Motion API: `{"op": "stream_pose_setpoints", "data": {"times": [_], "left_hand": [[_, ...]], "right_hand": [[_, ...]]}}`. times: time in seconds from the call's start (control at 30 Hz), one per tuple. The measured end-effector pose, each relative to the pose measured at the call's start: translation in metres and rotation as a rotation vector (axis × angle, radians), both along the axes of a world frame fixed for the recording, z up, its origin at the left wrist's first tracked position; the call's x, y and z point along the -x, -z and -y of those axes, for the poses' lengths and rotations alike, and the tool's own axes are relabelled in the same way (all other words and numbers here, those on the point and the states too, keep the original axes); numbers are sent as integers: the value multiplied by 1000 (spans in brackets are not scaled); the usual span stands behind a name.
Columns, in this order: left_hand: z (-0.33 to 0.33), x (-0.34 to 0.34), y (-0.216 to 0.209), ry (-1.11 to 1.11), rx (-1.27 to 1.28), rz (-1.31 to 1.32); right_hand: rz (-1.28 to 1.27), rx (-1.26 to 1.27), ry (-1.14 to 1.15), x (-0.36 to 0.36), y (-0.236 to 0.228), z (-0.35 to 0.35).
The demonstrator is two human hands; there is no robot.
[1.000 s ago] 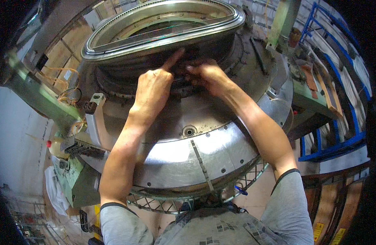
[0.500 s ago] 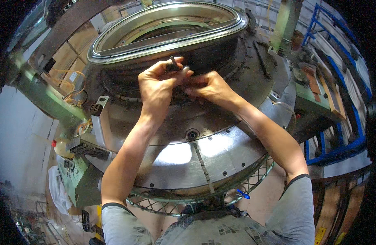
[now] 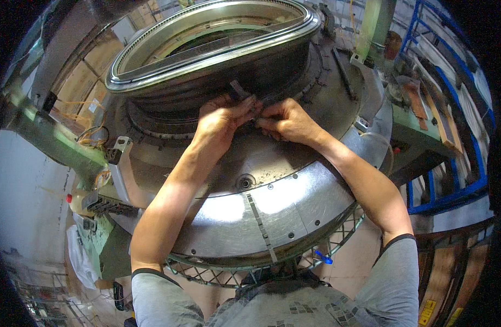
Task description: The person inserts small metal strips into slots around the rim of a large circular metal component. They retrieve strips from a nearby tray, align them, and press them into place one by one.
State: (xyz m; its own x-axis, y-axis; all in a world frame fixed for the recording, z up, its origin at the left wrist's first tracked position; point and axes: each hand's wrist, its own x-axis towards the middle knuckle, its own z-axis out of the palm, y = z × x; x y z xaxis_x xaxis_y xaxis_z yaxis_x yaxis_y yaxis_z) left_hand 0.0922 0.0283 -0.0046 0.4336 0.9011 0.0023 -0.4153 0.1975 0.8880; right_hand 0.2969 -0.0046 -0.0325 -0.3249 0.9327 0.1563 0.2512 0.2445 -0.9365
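Both my hands meet over the dark machine bed, just below a large metal ring (image 3: 207, 70). My left hand (image 3: 222, 120) is closed, and a small dark, flat metal piece (image 3: 238, 89) juts up from behind its fingers. The piece's lower end is hidden by that hand. My right hand (image 3: 288, 121) is pinched, its fingertips close against those of the left. Whatever lies between the fingertips is too small to make out.
A shiny curved metal plate (image 3: 218, 223) with screws and a small round socket (image 3: 245, 182) lie nearer me. A dark bar (image 3: 344, 73) rests on the bed at right. Green posts (image 3: 49, 133) flank the machine; a blue rack (image 3: 452, 199) stands at far right.
My hands have come lower and closer together at the fingertips. The dark metal piece now points up past my left fingers. The view has shifted slightly.
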Motion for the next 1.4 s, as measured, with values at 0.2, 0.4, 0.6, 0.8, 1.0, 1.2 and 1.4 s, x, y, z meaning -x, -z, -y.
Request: {"op": "stream_pose_setpoints", "data": {"times": [0.2, 0.4, 0.6, 0.8, 1.0, 1.2, 1.4], "left_hand": [[20, 6, 6, -411, -1130, -992], [29, 0, 11, -595, -1497, -1247], [31, 1, 11, -582, -1475, -1291], [29, -3, 13, -610, -1485, -1287], [31, -1, 11, -578, -1467, -1322], [32, -1, 8, -554, -1454, -1367], [32, -1, 8, -564, -1451, -1349]], "right_hand": [[63, -266, 174, -2, 2, -3], [82, -273, 203, 2, 2, -2], [152, -274, 245, 3, -1, -2], [137, -284, 257, 4, -4, 1], [113, -317, 240, 4, 0, -1], [131, -319, 240, 2, 4, -3], [140, -331, 236, 2, 2, -2]]}}
